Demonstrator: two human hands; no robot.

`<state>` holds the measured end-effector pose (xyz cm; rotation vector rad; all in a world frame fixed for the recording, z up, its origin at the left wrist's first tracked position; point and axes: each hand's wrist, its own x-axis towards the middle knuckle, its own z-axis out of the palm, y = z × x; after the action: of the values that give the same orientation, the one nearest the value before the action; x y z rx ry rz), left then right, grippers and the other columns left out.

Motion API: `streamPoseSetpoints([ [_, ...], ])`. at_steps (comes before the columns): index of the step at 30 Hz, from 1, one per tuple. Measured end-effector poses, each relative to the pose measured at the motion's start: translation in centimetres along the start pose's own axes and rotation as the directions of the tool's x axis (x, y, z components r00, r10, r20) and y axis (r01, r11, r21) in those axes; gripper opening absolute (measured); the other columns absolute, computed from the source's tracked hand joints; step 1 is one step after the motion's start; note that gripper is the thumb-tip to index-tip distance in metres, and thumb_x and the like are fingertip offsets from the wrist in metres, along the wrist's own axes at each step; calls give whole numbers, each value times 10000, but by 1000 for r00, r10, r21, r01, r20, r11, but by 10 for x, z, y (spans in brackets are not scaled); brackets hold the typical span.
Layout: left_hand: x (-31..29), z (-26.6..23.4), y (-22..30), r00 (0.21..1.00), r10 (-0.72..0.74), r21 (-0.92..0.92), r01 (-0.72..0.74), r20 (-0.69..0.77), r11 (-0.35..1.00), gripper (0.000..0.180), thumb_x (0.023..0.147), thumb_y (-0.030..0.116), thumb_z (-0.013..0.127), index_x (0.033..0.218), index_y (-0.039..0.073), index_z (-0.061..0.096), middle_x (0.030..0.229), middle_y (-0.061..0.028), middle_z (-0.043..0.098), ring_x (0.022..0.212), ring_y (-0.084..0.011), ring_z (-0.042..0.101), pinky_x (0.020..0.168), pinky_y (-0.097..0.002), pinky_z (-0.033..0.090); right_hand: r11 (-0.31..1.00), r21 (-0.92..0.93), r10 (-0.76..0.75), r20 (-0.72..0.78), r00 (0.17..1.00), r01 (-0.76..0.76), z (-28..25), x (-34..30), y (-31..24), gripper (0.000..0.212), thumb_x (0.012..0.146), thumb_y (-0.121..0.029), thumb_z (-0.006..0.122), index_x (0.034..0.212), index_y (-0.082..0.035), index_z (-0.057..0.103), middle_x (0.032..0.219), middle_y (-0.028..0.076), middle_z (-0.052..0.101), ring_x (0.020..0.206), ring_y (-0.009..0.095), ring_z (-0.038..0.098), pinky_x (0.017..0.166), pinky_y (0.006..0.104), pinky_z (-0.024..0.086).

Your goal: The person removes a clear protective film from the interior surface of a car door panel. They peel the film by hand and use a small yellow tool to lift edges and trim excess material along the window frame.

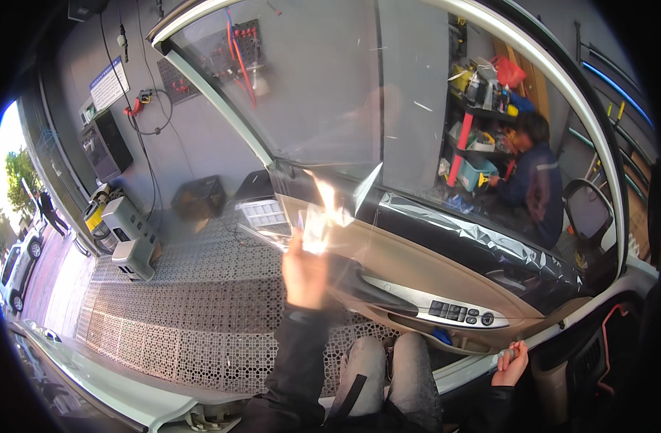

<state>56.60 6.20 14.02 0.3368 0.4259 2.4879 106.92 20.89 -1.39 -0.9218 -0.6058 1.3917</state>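
My left hand [305, 274] is raised in front of the open car door's beige panel [417, 252], its fingers closed on a sheet of clear plastic film [323, 220] that glares brightly in the light. The loose film spreads above and beside the fingers. Crinkled, shiny film [482, 234] also lies along the door's dark upper trim. Low on the right, by the door's lower edge, my right hand [510, 364] is closed with curled fingers; what it may hold is too small to make out. The window switch panel [456, 312] sits between the hands, on the armrest.
Beyond the door window [309, 94], a person in dark clothes [536, 173] crouches by a shelf [482, 112] of bottles and bins. Grey step stools [132, 238] and a dark crate [199, 197] stand on the perforated floor [193, 310]. The steering wheel side lies at the right.
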Motion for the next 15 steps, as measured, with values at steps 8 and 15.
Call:
streamPoseSetpoints([
  [8,-15,-14,55,998,40,187,-32,-43,982,109,1091,194,594,1031,106,619,968,24,632,908,-152,630,854,-388,528,992,-77,109,53,993,-105,6,-5,30,239,1062,-297,543,890,-130,538,854,-4,546,428,67,276,395,258,204],
  [15,-31,-15,65,999,6,339,10,-46,941,155,1094,230,587,1138,89,633,989,-8,675,867,-143,653,739,-331,526,969,-138,217,85,972,-205,17,-18,55,238,1038,-297,562,866,-135,538,825,-14,562,418,81,292,392,265,226],
])
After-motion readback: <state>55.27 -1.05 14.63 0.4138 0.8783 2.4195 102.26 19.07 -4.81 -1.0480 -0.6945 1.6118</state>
